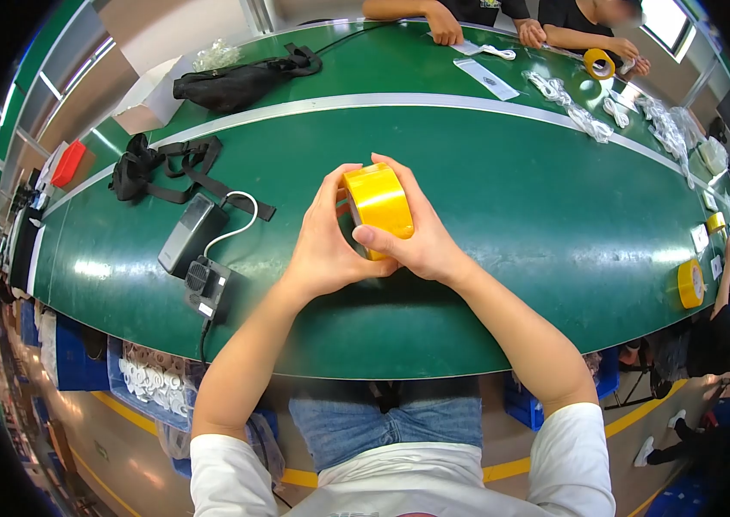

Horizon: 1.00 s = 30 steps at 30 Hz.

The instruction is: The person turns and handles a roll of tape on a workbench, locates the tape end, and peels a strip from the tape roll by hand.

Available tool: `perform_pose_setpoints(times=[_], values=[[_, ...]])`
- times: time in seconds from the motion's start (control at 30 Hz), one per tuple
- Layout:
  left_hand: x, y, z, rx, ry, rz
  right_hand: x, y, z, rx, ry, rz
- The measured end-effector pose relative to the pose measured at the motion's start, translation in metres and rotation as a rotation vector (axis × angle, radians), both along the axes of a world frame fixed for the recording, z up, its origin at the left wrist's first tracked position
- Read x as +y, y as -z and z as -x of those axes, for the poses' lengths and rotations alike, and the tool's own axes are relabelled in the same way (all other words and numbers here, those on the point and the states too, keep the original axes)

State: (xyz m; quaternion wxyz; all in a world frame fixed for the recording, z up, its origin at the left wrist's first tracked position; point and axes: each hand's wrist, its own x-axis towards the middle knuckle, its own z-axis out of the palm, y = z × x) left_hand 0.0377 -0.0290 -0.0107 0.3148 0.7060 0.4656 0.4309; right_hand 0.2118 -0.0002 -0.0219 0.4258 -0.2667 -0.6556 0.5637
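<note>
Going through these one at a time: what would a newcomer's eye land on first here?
First, the shiny yellow tape roll, held between the left hand and right hand over the middle of the green table. Next, the white cable looping beside a dark box on the table's left side.

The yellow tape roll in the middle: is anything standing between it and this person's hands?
Nothing visible. The left hand and right hand are around the yellow tape roll; the dark box-shaped device lies off beyond the left hand, outside that space.
</note>
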Motion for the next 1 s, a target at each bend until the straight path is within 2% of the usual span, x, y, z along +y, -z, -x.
perform_pose_setpoints(times=[0.17,0.4,0.57,0.63,0.67,0.73,0.8,0.87,0.93,1.0], values=[[0.0,-0.001,0.0,-0.115,0.037,-0.044,-0.001,-0.001,0.004,0.064,0.041,-0.008],[-0.002,-0.008,0.002,-0.054,0.024,-0.012,0.0,-0.004,0.004,0.127,0.013,0.006],[0.0,0.001,-0.003,-0.049,-0.031,-0.133,0.005,0.005,0.001,0.243,0.044,0.056],[0.002,-0.003,0.005,0.011,-0.007,-0.155,0.01,0.005,0.0,0.518,-0.1,0.413],[0.003,-0.005,0.007,0.059,-0.011,-0.197,0.006,-0.011,-0.003,0.548,-0.097,0.606],[0.007,-0.007,0.01,0.108,0.01,-0.238,0.016,-0.004,-0.01,0.684,-0.275,0.863],[0.009,-0.007,0.012,0.109,0.051,-0.271,0.014,-0.001,-0.006,0.711,-0.212,0.894],[0.011,-0.005,0.012,0.109,0.087,-0.306,0.015,0.001,-0.005,0.724,-0.304,0.932],[0.01,-0.002,0.009,-0.09,0.158,-0.171,0.015,0.002,-0.004,0.691,-0.378,0.938],[0.008,-0.003,0.009,-0.069,0.161,-0.199,0.013,0.002,-0.004,0.653,-0.389,0.934]])
